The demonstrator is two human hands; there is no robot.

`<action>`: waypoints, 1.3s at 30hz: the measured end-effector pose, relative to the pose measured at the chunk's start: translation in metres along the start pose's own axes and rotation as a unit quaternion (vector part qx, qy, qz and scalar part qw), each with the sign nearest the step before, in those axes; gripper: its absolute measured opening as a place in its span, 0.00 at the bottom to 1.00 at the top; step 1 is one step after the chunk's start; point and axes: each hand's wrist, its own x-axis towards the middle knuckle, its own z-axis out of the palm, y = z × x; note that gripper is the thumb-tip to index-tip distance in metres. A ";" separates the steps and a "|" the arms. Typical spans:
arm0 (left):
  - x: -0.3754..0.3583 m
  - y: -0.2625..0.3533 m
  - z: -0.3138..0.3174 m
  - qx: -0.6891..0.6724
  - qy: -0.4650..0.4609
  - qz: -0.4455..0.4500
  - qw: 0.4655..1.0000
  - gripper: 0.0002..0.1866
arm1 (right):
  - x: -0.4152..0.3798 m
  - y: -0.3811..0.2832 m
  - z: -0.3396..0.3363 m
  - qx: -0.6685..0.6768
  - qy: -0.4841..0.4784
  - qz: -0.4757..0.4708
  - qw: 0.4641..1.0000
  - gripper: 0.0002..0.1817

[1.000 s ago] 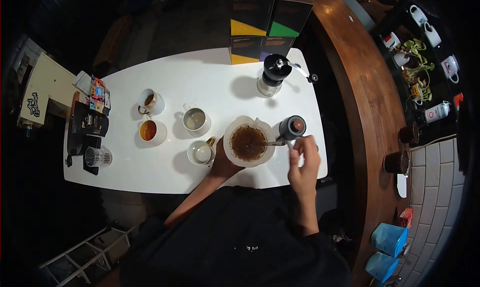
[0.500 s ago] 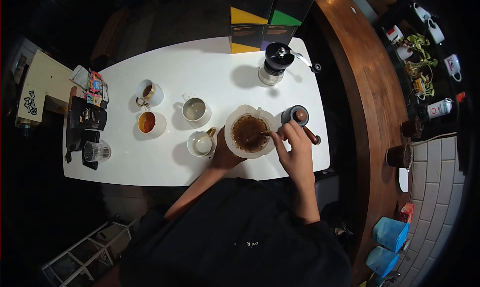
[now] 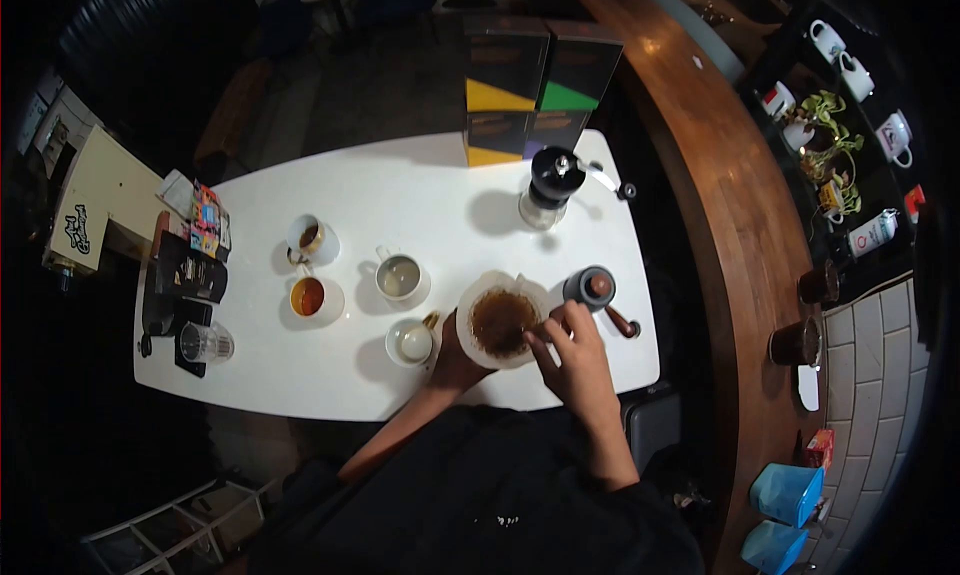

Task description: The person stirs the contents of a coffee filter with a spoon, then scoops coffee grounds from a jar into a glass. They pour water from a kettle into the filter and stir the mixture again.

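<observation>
A pale, round dripper (image 3: 464,322) with dark brown wet coffee (image 3: 502,323) in it stands near the table's front edge. My left hand (image 3: 458,360) is wrapped round its left side, its fingers partly hidden beneath the rim. Over the right rim, my right hand (image 3: 572,350) pinches a thin stirrer, whose lower end reaches the coffee. Just left of my left hand is a white cup with a gold handle (image 3: 410,343). A grey canister with a brown knob (image 3: 590,288) sits beyond my right hand.
On the white table (image 3: 400,195) are a metal cup (image 3: 402,279), a cup of reddish drink (image 3: 317,301), another mug (image 3: 314,241), a clear glass (image 3: 207,343), a hand grinder (image 3: 552,187) and dark boxes (image 3: 500,85). A wooden counter (image 3: 690,175) runs along the right.
The view has tilted up, so the table sits lower in the frame. My right hand still pinches the stirrer at the dripper's right side, and my left hand keeps its hold.
</observation>
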 end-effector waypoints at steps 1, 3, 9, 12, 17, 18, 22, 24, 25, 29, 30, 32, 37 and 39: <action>-0.001 -0.002 0.002 0.003 -0.007 -0.001 1.000 0.32 | -0.001 0.001 -0.001 0.001 0.001 0.002 1.000 0.11; -0.001 -0.003 0.002 -0.006 -0.007 -0.007 1.000 0.31 | -0.003 0.000 -0.001 0.000 0.004 0.000 1.000 0.11; -0.022 -0.047 0.027 -0.243 -0.087 -0.018 0.966 0.36 | -0.029 0.030 0.016 0.094 0.008 -0.074 0.993 0.18; 0.011 0.007 0.015 -0.132 -0.122 -0.014 0.984 0.34 | -0.024 0.016 -0.002 0.029 0.022 -0.010 0.999 0.11; -0.022 -0.027 0.016 0.027 -0.052 -0.026 0.998 0.36 | -0.014 -0.003 -0.006 0.027 0.010 -0.013 1.000 0.09; -0.023 -0.030 0.016 -0.019 -0.060 -0.046 0.997 0.36 | -0.013 -0.004 -0.004 0.032 0.014 -0.011 0.999 0.09; -0.013 -0.003 0.020 -0.088 0.080 -0.007 0.993 0.26 | -0.019 0.007 0.003 0.053 0.012 -0.043 0.998 0.09; -0.013 -0.021 0.028 -0.201 0.011 -0.003 0.979 0.26 | -0.008 -0.016 -0.003 0.031 0.056 -0.057 0.996 0.11; -0.018 -0.092 0.071 -0.367 -0.083 -0.043 0.926 0.28 | -0.012 -0.009 -0.003 0.036 0.055 -0.043 0.997 0.10; -0.014 -0.004 0.025 -0.212 0.038 -0.064 0.974 0.40 | 0.003 0.015 0.019 0.014 0.011 -0.023 1.000 0.07; -0.013 -0.020 0.015 -0.173 0.003 -0.103 0.980 0.39 | 0.013 -0.006 0.010 0.027 0.021 -0.015 0.999 0.07; -0.030 -0.011 0.019 -0.177 -0.037 -0.170 0.969 0.38 | 0.005 -0.017 -0.004 0.024 0.011 0.011 1.000 0.08; -0.011 0.003 0.012 -0.129 -0.062 -0.106 0.984 0.29 | 0.008 -0.015 -0.006 0.005 -0.013 -0.041 0.999 0.09; -0.009 0.002 0.014 -0.265 -0.030 -0.101 0.959 0.30 | 0.005 -0.012 -0.009 -0.029 -0.078 -0.028 0.996 0.10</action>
